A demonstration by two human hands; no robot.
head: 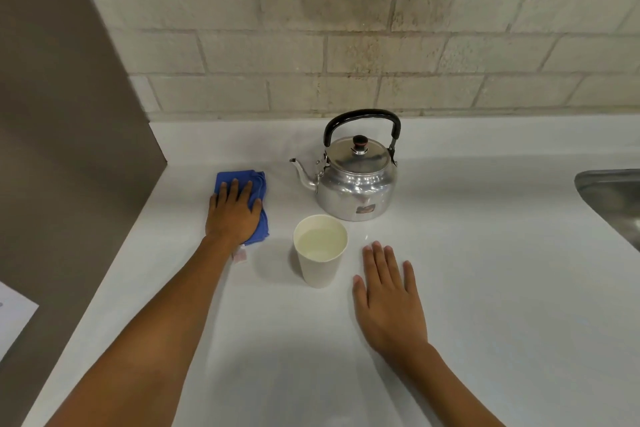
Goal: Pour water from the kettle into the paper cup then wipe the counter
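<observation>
Now soft, limp blue cloth (pixel 257 180) on counter (pixel 485 288) left of filled paper cup (pixel 319 250), pinned under spread left hand (pixel 232 213); right hand (pixel 388 302) flat, empty; press palm-down, avoid tippable cup

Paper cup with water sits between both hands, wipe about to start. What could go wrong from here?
1. The left hand lies flat on the blue cloth just left of the paper cup; a rightward sweep could knock the cup over.
2. The cup looks well filled, so even a nudge may slop water onto the counter.
3. The kettle spout points toward the cloth; a wide stroke could snag it.
</observation>
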